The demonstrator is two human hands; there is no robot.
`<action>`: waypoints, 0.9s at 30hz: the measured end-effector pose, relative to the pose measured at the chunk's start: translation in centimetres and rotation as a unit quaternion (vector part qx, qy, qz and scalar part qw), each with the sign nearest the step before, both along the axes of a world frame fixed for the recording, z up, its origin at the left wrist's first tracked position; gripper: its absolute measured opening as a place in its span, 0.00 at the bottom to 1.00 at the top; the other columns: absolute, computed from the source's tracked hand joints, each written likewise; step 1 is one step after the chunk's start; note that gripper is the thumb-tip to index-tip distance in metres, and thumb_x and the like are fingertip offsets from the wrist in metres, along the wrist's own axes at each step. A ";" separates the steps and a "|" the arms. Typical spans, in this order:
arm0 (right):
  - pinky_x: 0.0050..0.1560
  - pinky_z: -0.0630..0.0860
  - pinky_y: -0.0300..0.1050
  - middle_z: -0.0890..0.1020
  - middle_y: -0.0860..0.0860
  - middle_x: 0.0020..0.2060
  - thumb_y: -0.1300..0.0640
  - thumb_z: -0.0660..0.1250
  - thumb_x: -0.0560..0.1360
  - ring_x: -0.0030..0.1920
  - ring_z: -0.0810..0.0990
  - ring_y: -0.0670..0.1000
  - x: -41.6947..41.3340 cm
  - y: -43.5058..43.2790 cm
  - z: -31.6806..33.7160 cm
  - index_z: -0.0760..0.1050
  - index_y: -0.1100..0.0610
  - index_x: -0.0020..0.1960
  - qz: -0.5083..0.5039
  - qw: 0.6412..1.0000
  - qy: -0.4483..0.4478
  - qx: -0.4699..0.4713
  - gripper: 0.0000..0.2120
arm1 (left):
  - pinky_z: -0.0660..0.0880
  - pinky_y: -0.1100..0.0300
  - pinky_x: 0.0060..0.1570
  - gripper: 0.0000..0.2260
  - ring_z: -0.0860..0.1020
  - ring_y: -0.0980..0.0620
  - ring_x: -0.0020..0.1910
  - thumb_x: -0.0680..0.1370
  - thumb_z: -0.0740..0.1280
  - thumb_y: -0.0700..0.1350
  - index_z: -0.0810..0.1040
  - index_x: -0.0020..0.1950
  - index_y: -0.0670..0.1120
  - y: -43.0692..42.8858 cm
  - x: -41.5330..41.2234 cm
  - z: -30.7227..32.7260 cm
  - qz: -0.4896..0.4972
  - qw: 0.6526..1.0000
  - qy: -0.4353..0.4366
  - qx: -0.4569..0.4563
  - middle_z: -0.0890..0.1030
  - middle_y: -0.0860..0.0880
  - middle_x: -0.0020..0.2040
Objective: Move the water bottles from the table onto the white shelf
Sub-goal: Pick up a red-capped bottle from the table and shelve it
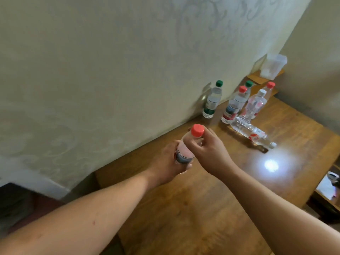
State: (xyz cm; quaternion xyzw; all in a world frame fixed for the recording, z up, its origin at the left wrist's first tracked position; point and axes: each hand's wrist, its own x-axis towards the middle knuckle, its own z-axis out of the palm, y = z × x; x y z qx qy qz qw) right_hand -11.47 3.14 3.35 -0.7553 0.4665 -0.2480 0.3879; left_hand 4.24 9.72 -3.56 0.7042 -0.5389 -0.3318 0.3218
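Here, your left hand (170,160) grips the body of a red-capped bottle (184,153) over the worktop (202,203); your right hand (208,150) pinches its neck under the cap. Beyond, a clear bottle (252,133) lies on its side. Farther back, a four-bottle cluster (237,104) stands upright, with a green-capped bottle (213,100) apart, against the wall (128,61).

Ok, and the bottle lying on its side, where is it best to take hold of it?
Probably round the middle of the lying bottle, at its label, coming from above with fingers across its length. It rests flat on the table, and its base end is close to the standing bottles, leaving the cap half freer.
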 end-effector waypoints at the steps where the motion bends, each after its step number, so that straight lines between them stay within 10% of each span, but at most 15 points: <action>1: 0.52 0.78 0.43 0.79 0.42 0.51 0.37 0.69 0.80 0.52 0.80 0.42 1.4 1.8 0.7 0.78 0.41 0.56 0.016 1.000 0.010 -0.011 0.10 | 0.82 0.56 0.58 0.28 0.82 0.60 0.58 0.71 0.81 0.55 0.73 0.67 0.62 1.8 1.2 0.6 0.003 1.000 0.009 0.000 0.82 0.60 0.60; 7: 0.47 0.76 0.30 0.85 0.38 0.50 0.35 0.71 0.76 0.51 0.84 0.37 9.2 12.5 3.8 0.78 0.41 0.59 0.136 0.991 0.012 0.012 0.16 | 0.73 0.77 0.48 0.24 0.78 0.69 0.50 0.71 0.81 0.50 0.74 0.61 0.60 14.2 10.5 3.3 0.049 0.998 -0.011 -0.035 0.79 0.63 0.54; 11: 0.50 0.80 0.31 0.86 0.35 0.56 0.32 0.70 0.74 0.55 0.84 0.34 15.7 18.6 4.8 0.74 0.37 0.67 0.253 0.965 0.051 0.042 0.24 | 0.81 0.57 0.51 0.25 0.81 0.60 0.52 0.69 0.79 0.56 0.71 0.61 0.60 23.0 16.9 4.5 0.098 0.994 -0.014 -0.045 0.81 0.60 0.55; 17: 0.59 0.83 0.43 0.85 0.38 0.59 0.18 0.66 0.67 0.58 0.85 0.38 27.0 26.2 5.8 0.73 0.37 0.68 0.370 0.926 0.065 0.044 0.37 | 0.83 0.56 0.54 0.28 0.82 0.60 0.56 0.70 0.80 0.60 0.71 0.65 0.62 34.3 25.7 6.5 0.206 0.974 -0.032 -0.089 0.82 0.58 0.59; 22: 0.54 0.78 0.26 0.82 0.36 0.61 0.51 0.66 0.85 0.58 0.81 0.32 35.5 30.1 6.2 0.71 0.40 0.72 0.410 0.911 0.026 0.031 0.16 | 0.82 0.59 0.55 0.30 0.81 0.66 0.56 0.71 0.82 0.57 0.72 0.67 0.63 38.8 32.4 9.0 0.310 0.941 -0.015 -0.134 0.83 0.62 0.59; 27: 0.58 0.80 0.44 0.82 0.42 0.60 0.54 0.72 0.79 0.59 0.83 0.47 43.7 31.1 4.5 0.70 0.46 0.73 0.388 0.919 0.061 -0.021 0.25 | 0.83 0.55 0.56 0.30 0.84 0.63 0.55 0.70 0.83 0.57 0.75 0.68 0.58 39.8 38.8 9.2 0.358 0.919 -0.002 -0.164 0.85 0.59 0.57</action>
